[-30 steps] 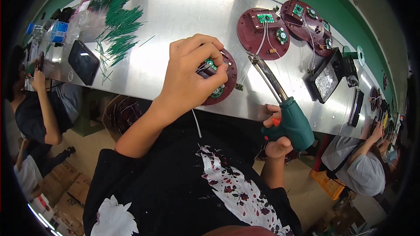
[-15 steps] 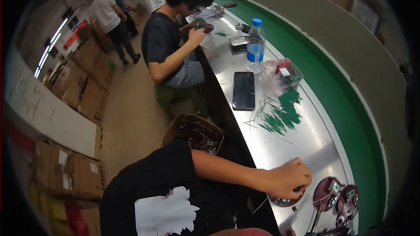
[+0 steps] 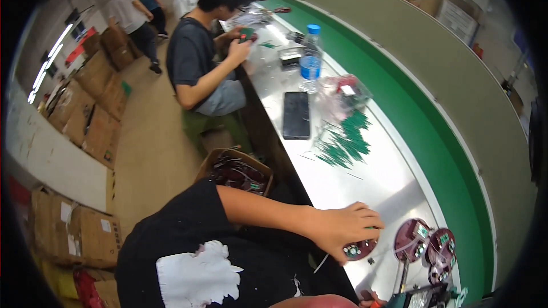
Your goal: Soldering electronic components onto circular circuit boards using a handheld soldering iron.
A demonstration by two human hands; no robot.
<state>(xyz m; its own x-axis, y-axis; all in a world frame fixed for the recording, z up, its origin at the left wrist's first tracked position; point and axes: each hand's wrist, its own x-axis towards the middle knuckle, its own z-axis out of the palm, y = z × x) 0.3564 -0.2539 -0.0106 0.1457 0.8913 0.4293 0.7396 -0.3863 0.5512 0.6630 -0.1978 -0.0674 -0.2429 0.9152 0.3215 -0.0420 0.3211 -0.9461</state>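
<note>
Maroon disc [image 3: 362, 250]: it lay, in the head view, under your left hand [image 3: 345, 228] and apart from your right hand [image 3: 373, 298].
Left hand: you bent its fingers over the disc; whether they clamped anything could not be told.
Right hand: you had it closed round a soldering gun [image 3: 404, 278], just right of the disc.
Metal table [image 3: 379, 191]: it bore more maroon discs [image 3: 408, 236] right of that disc, thin green strips [image 3: 345, 145] beyond it, a phone [image 3: 296, 115] farther off.
Room: a seated co-worker [image 3: 197, 60] and a carton [image 3: 267, 170] were left of the disc.
</note>
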